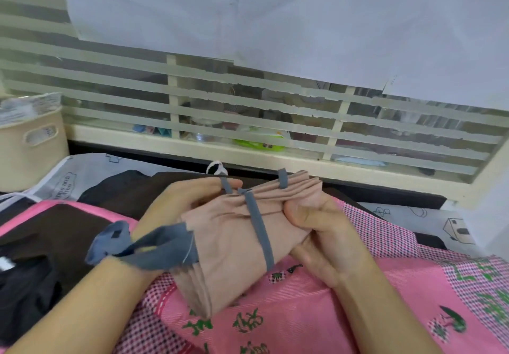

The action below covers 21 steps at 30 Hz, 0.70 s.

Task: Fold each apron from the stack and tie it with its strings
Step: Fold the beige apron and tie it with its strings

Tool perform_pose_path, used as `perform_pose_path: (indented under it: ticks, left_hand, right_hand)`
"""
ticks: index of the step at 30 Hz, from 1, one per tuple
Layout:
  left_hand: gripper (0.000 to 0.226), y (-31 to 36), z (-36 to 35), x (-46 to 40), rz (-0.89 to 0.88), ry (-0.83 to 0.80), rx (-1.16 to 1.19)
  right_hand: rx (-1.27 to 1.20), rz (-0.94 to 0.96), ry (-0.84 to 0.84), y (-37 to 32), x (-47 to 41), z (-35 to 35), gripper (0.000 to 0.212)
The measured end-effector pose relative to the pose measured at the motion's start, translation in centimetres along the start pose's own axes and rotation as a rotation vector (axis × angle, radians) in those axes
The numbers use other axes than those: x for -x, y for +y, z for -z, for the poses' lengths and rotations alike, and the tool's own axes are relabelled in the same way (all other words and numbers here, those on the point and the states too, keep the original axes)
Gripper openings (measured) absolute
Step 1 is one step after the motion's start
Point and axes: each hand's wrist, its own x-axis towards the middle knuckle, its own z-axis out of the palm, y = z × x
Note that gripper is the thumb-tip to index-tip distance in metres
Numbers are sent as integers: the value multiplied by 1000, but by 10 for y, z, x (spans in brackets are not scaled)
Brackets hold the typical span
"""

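Head view looks down at a work surface covered by a pink patterned cloth [316, 312], with a striped glass partition [248, 111] behind it. At far left stands a cream basket [30, 147] holding pale papers or fabric. Near it lie dark brown and black fabrics [41, 243], and a white printed sheet [82, 177] shows beneath them. Nothing lies across the bundle except its own strings.

At centre, held above the pink cloth, is a folded beige apron [228, 243], rolled into a thick bundle that slants from lower left to upper right. A grey string [260, 232] wraps across its middle, and another band crosses its far end. Loose grey string ends [154, 246] hang blurred at the bundle's left side.

The person's left hand [176, 205] lies under and behind the bundle, fingers extended along it, with a string looped over a fingertip. The right hand [319, 232] clamps the bundle's right side, fingers curled round the fabric
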Motion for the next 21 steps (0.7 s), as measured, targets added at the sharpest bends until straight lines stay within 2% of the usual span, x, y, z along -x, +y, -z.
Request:
perform_pose_path:
  ticks: [2, 3, 6, 9, 11, 16, 21]
  left_hand:
    - [31, 5, 1, 1, 27, 30, 395]
    - [33, 7, 1, 2, 0, 62, 483]
    - [31, 7, 3, 4, -134, 117, 521]
    - [31, 8, 3, 8, -247, 165, 292]
    - [24, 10, -1, 10, -306, 168, 192]
    - [8, 15, -3, 21, -402, -86, 52]
    - [6, 15, -19, 31, -414, -287, -385]
  right_hand:
    - [70, -65, -17, 1, 1, -3, 54]
    - [122, -91, -10, 0, 2, -3, 51]
    - [306, -163, 54, 0, 3, -6, 32]
    - [420, -183, 185, 4, 1, -2, 10]
    - [476, -175, 292, 7, -1, 0, 6]
    - [396, -99, 528, 10, -5, 3, 10]
    - [188, -12, 650, 9, -7, 4, 14]
